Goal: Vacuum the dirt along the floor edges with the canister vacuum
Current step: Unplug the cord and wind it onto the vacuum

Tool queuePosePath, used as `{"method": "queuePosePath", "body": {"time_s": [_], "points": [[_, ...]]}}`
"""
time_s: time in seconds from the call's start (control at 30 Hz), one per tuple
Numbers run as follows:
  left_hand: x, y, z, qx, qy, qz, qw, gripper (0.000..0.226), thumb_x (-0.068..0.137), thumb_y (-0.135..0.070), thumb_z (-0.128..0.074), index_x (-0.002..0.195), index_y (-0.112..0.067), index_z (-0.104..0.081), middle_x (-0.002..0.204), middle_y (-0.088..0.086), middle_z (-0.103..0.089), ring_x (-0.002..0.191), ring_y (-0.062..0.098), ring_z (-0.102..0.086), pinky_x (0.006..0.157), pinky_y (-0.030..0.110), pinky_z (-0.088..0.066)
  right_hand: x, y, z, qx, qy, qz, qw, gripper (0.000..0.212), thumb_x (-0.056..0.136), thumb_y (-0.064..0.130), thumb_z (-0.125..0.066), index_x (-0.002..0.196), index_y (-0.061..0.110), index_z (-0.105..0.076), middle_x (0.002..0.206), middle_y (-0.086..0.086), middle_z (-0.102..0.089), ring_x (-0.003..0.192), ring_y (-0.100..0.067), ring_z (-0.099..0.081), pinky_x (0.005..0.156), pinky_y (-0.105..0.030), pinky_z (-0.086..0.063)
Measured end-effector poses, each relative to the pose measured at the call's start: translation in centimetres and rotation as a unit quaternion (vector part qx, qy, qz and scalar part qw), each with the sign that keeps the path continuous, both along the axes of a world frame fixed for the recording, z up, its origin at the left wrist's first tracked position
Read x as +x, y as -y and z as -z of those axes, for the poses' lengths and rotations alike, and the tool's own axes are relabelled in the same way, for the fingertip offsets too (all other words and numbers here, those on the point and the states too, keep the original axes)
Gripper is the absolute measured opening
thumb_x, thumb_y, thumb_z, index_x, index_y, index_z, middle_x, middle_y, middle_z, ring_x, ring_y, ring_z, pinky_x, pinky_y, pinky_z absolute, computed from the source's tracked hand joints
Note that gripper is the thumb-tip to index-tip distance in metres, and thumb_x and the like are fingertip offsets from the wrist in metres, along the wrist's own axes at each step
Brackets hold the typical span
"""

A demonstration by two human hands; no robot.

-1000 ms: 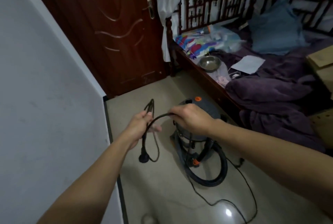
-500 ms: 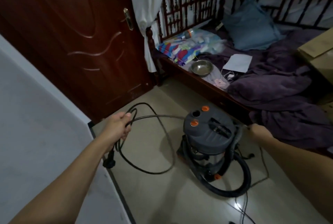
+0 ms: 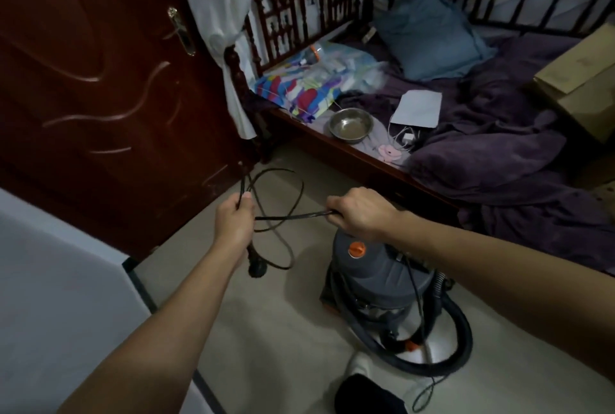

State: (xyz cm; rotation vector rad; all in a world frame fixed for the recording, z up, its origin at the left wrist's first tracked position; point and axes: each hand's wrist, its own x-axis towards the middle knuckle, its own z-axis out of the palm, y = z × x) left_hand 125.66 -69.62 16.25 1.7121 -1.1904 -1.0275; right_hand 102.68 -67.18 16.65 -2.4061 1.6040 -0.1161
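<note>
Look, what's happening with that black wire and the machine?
A person is sorting out the power cord of the canister vacuum. The left hand holds loops of it, with the plug dangling below. The right hand grips a stretch of cord just above the vacuum, which stands on the floor beside the bed, its hose curled round the base. No vacuuming yet.

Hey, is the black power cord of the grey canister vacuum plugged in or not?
Unplugged: the black power cord ends in a round plug dangling free below the left hand, which grips its loops.
</note>
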Motion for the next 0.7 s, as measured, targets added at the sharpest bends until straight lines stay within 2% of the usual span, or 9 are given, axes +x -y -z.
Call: {"method": "queuePosePath", "body": {"time_s": [0.1,0.2,0.27,0.33,0.4,0.47,0.53,0.6,0.7], "points": [[-1.5,3.8,0.9,0.044,0.035,0.085,0.995,0.028,0.101,-0.029,-0.043,0.092,-0.013,-0.064,0.09,0.005,-0.068,0.087,0.018,-0.061,0.082,0.033,-0.047,0.1,4.2,0.4,-0.01,0.092,0.016,0.996,0.02,0.097,0.031,-0.048,0.086,0.014,-0.054,0.073,-0.006,-0.06,0.07,-0.03,-0.057,0.058,-0.036,-0.039],[-3.2,6.7,1.3,0.104,0.037,0.144,0.983,0.029,0.102,-0.028,-0.041,0.095,-0.01,-0.062,0.07,0.006,-0.067,0.072,0.018,-0.06,0.072,0.026,-0.044,-0.6,8.6,1.7,-0.017,0.181,0.083,0.98,0.019,0.094,0.029,-0.054,0.08,0.015,-0.056,0.075,-0.007,-0.064,0.071,-0.027,-0.059,0.062,-0.039,-0.045],[-3.3,8.8,1.3,0.115,0.048,0.162,0.979,0.029,0.101,-0.029,-0.043,0.092,-0.009,-0.063,0.059,0.001,-0.052,0.058,0.018,-0.049,0.064,0.029,-0.039,-2.6,11.0,3.5,0.015,0.166,0.156,0.973,0.018,0.09,0.034,-0.058,0.078,0.022,-0.054,0.081,-0.006,-0.065,0.077,-0.027,-0.06,0.065,-0.038,-0.047],[-2.5,11.4,0.8,0.116,0.07,0.186,0.973,0.029,0.101,-0.03,-0.045,0.09,-0.009,-0.063,0.058,0.0,-0.046,0.054,0.016,-0.042,0.061,0.029,-0.034,-6.3,12.3,6.6,0.064,0.105,0.242,0.962,0.014,0.086,0.038,-0.061,0.081,0.026,-0.055,0.09,-0.007,-0.067,0.085,-0.028,-0.062,0.071,-0.036,-0.049],[-1.0,14.2,0.1,0.115,0.089,0.198,0.969,0.029,0.1,-0.031,-0.047,0.088,-0.01,-0.064,0.059,0.002,-0.047,0.054,0.017,-0.041,0.062,0.029,-0.033,-11.1,11.7,10.4,0.131,0.048,0.321,0.937,0.012,0.085,0.032,-0.062,0.093,0.022,-0.063,0.101,-0.009,-0.069,0.094,-0.029,-0.065,0.077,-0.034,-0.051],[1.2,17.2,-0.1,0.117,0.104,0.196,0.968,0.03,0.1,-0.031,-0.048,0.084,-0.011,-0.064,0.058,0.003,-0.047,0.053,0.017,-0.041,0.06,0.029,-0.031,-16.2,9.4,14.5,0.19,0.002,0.397,0.898,0.029,0.086,0.028,-0.061,0.11,0.013,-0.065,0.111,-0.014,-0.068,0.101,-0.031,-0.065,0.081,-0.034,-0.051],[3.9,19.8,0.3,0.134,0.115,0.193,0.965,0.031,0.1,-0.03,-0.047,0.082,-0.01,-0.062,0.056,0.004,-0.046,0.053,0.018,-0.041,0.06,0.029,-0.031,-19.4,5.9,16.8,0.234,-0.014,0.481,0.845,0.046,0.09,0.038,-0.06,0.121,0.005,-0.06,0.117,-0.017,-0.065,0.105,-0.033,-0.063,0.081,-0.035,-0.048],[5.8,22.3,1.2,0.156,0.13,0.197,0.959,0.031,0.1,-0.029,-0.046,0.084,-0.007,-0.062,0.053,0.006,-0.046,0.052,0.02,-0.043,0.062,0.032,-0.033,-20.3,2.9,16.8,0.255,-0.002,0.552,0.794,0.05,0.097,0.041,-0.053,0.122,-0.002,-0.057,0.118,-0.021,-0.062,0.107,-0.035,-0.061,0.081,-0.036,-0.046],[6.0,25.1,2.3,0.182,0.112,0.218,0.952,0.024,0.101,-0.026,-0.046,0.091,-0.007,-0.055,0.048,0.004,-0.041,0.045,0.02,-0.038,0.056,0.03,-0.034,-18.2,1.8,15.4,0.226,0.06,0.609,0.758,0.047,0.102,0.041,-0.042,0.105,-0.001,-0.062,0.092,-0.018,-0.066,0.086,-0.035,-0.063,0.067,-0.033,-0.045]]}}
